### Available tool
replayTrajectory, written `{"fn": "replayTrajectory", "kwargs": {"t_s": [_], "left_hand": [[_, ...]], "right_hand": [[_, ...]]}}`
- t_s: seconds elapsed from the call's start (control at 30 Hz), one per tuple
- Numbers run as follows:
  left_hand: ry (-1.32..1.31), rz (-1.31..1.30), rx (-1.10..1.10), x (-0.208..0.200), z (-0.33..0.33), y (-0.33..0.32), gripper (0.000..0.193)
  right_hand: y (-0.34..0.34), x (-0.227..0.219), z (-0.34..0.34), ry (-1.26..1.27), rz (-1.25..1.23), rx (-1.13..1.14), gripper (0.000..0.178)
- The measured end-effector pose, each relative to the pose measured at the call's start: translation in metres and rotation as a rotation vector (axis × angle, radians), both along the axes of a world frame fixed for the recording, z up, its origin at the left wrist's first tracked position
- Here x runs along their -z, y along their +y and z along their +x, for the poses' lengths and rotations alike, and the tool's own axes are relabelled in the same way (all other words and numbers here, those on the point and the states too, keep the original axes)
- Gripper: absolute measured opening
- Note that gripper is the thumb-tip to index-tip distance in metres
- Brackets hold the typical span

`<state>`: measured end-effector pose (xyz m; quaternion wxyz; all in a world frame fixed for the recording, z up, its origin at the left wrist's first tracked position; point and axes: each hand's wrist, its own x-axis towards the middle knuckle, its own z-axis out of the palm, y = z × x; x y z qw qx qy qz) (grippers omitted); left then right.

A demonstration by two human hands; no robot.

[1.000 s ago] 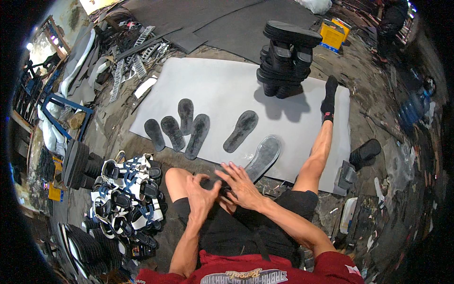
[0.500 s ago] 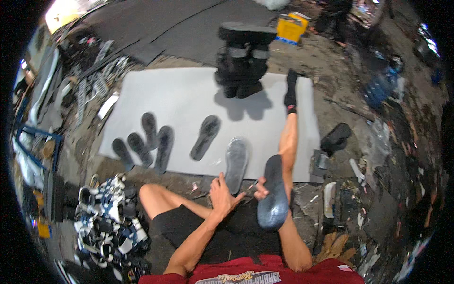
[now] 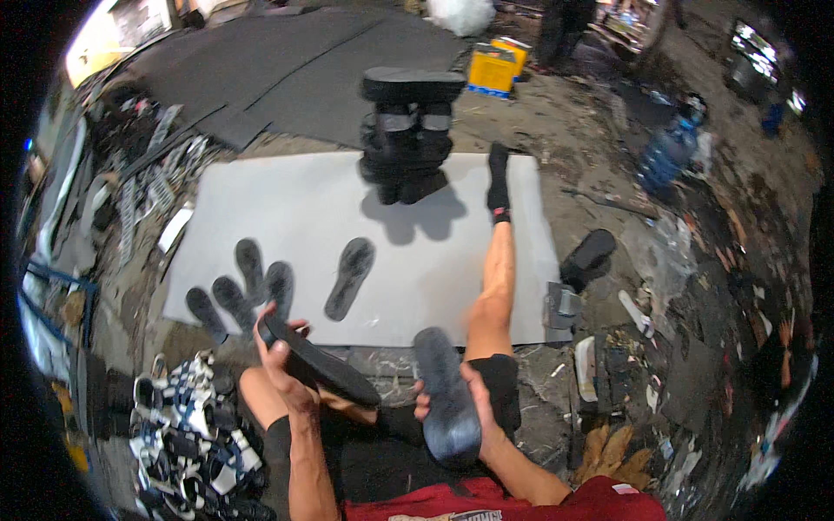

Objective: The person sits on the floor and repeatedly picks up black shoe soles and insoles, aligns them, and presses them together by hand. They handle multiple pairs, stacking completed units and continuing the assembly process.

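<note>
"Across the rear of the floor, what do we notice first?"

"We notice the dark sheet (image 3: 287, 87), very wide. Nearer to us lies the white sheet (image 3: 252, 195), which gives, we suppose, a flatter surface than the rough ground."

"And what is beside it?"

"At lower left we have the sandal pile (image 3: 195, 434), heaped off the sheet, so perhaps the surface is left free. The person's stretched leg (image 3: 499, 269) rests across the right part; we think its weight may hold the sheet down. Farther up stands the black stack (image 3: 404, 143) of thick soles, piled to save room, it seems."

"Where are the held pieces?"

"Above the lap we see the black sole (image 3: 334, 369) and the shiny sole (image 3: 445, 395). The left hand (image 3: 287, 378) curls around the upper end of the first; how firmly, we cannot tell. The right hand (image 3: 483, 415) clasps the second by its two edges, thumb opposite fingertips, probably because this leaves its face uncovered."

"And the smallest?"

"On the sheet we find the lone grey sole (image 3: 350, 280), lying flat, well apart from four grey soles (image 3: 249, 265) grouped at left."
</note>
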<state>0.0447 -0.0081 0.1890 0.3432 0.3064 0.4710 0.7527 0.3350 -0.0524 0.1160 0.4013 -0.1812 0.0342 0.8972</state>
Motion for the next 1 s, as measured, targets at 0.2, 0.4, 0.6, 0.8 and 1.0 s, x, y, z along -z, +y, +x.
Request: {"fn": "replayTrajectory", "kwargs": {"t_s": [0.2,0.4,0.6,0.8,1.0], "left_hand": [[-0.833,0.239,0.535,-0.019,0.000,-0.017,0.075],[-0.891,0.514,0.643,-0.016,0.028,-0.039,0.087],[-0.722,0.405,0.544,-0.053,0.050,-0.053,0.097],[-0.569,0.333,0.548,-0.056,0.048,-0.055,0.099],[-0.588,0.205,0.544,-0.070,0.063,-0.062,0.108]], "right_hand": [[0.014,-0.044,-0.019,-0.314,-0.028,-0.086,0.072],[-0.014,-0.118,-0.034,-0.497,0.504,0.167,0.076],[-0.034,-0.158,-0.045,-1.472,1.334,0.301,0.058],[-0.039,-0.160,-0.052,-1.588,1.242,0.307,0.057],[-0.048,-0.149,-0.052,-1.707,1.556,0.266,0.050]]}}
